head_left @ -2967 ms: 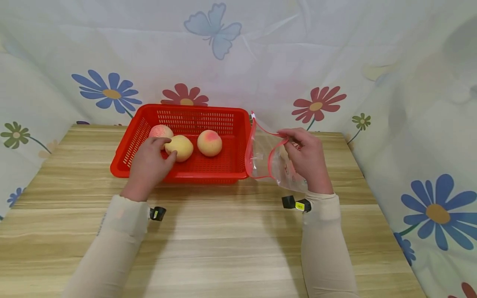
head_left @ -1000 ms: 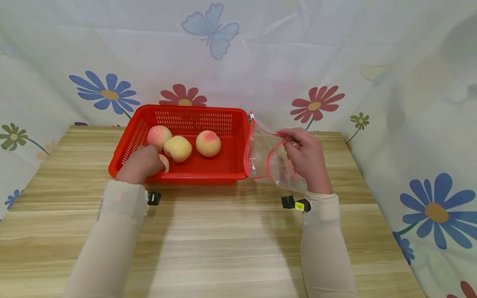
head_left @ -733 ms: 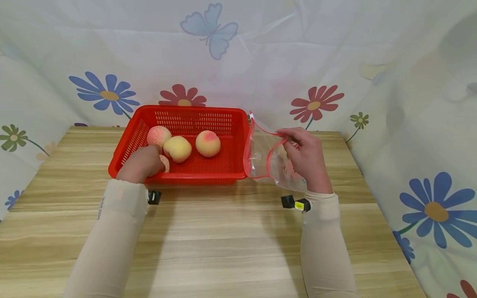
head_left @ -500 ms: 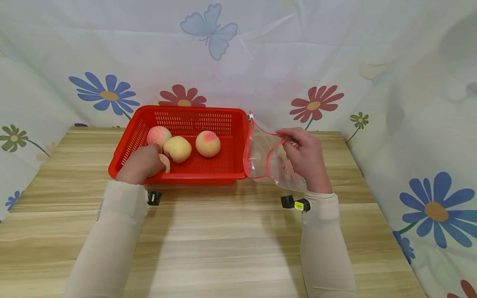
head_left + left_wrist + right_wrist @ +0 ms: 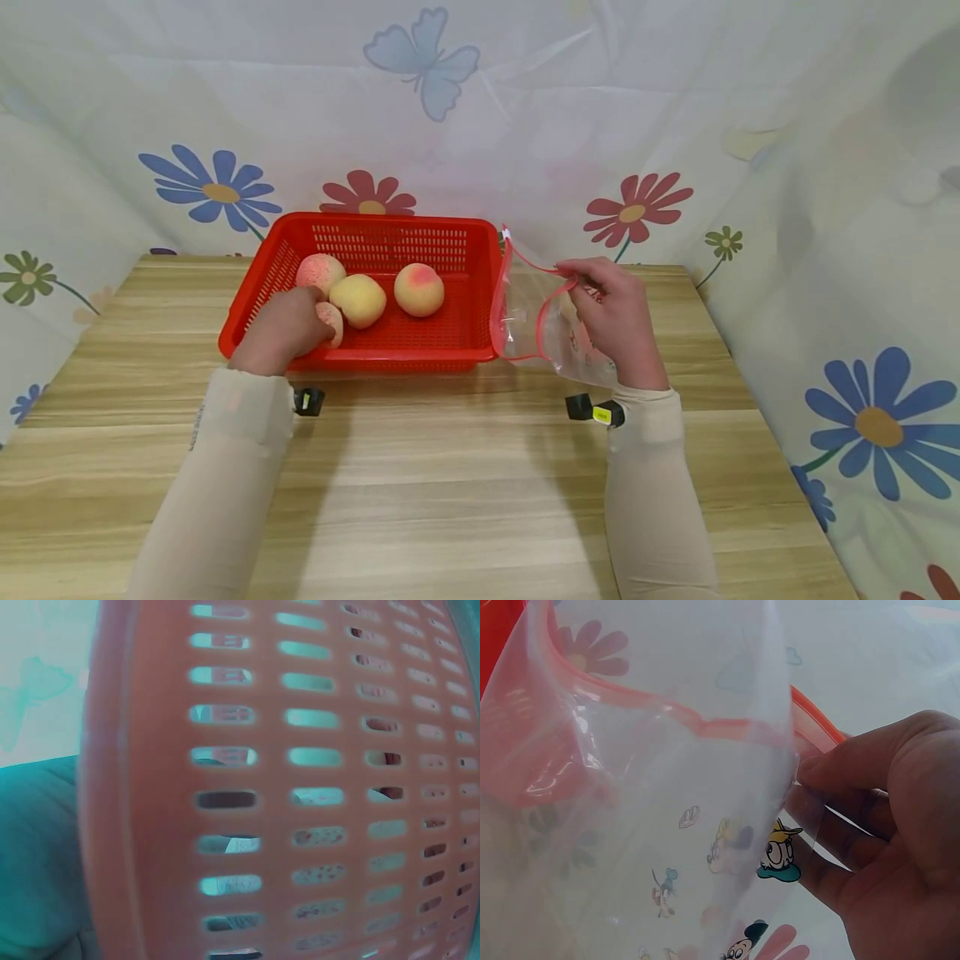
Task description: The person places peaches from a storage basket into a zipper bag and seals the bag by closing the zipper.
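**Two hands at a red basket and a clear bag, with four peaches**

A flowered backdrop (image 5: 525, 108) fills the top of the frame, above one wood-grained table (image 5: 427, 483). One red basket (image 5: 405, 355) stands left of centre, upright, its long axis running left to right across the frame. One clear bag (image 5: 557, 329), printed with cartoon figures, lies just right of the basket; its red-edged mouth gapes to the left, toward the basket, and its body trails to the lower right.

Two hands are shown, well apart. The left hand (image 5: 283, 327) reaches over the basket's near left corner, fingers curled round a peach. The right hand (image 5: 617, 312), right of centre, pinches the bag's red edge between thumb and fingers.

Four peaches are counted, all in the basket: the yellow peach (image 5: 358, 301) in the middle, the blushed peach (image 5: 419, 290) to its right, the pink peach (image 5: 320, 272) at the rear left, and the held peach (image 5: 332, 323) at the near left. The blushed peach stands apart, its pink patch facing up. The held peach is partly covered, so its axis cannot be told.
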A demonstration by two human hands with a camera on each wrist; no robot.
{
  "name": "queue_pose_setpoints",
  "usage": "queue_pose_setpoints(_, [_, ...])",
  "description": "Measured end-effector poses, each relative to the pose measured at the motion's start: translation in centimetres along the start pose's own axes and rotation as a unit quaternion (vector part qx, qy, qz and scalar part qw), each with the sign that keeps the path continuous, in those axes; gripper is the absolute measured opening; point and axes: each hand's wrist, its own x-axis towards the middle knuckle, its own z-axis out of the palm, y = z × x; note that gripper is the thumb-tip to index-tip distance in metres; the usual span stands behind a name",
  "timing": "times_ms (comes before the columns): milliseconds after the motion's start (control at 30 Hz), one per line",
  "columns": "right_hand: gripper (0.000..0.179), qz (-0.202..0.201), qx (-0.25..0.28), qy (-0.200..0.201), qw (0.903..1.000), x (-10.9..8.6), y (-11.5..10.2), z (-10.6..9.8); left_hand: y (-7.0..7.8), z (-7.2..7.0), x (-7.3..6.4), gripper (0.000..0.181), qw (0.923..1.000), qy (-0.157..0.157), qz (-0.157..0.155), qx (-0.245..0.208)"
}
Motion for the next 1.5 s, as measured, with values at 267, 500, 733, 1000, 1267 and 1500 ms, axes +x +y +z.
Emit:
queue_pose_setpoints(267, [0.026, 0.002, -0.005, -0.002, 1.0000, 0.0, 0.0, 0.0, 0.8, -0.1, -0.4, 0.068, 0.9995, 0.026, 0.013, 0.009])
queue_pose_setpoints(500, [0.026, 0.004, -0.004, -0.001, 1.0000, -0.1, 0.0, 0.0, 1.7, -0.6, -1.1, 0.067, 0.9984, 0.046, 0.031, 0.013])
queue_pose_setpoints(733, [0.026, 0.003, -0.006, 0.001, 1.0000, -0.1, 0.0, 0.0, 3.0, -1.1, -2.0, 0.072, 0.9977, 0.052, 0.042, 0.008])
queue_pose_setpoints(1000, [0.026, -0.007, -0.002, 0.003, 1.0000, 0.0, 0.0, 0.0, 4.3, -1.2, -2.9, 0.079, 0.9979, 0.054, 0.035, -0.006])
queue_pose_setpoints(1267, [0.026, -0.006, -0.002, 0.003, 1.0000, 0.0, -0.1, 0.0, 5.3, -0.9, -3.6, 0.084, 0.9981, 0.042, 0.022, -0.040])
queue_pose_setpoints(1500, [0.026, -0.008, -0.001, 0.002, 1.0000, 0.0, -0.1, -0.1, 6.0, -0.5, -4.1, 0.085, 0.9957, 0.052, 0.044, -0.063])
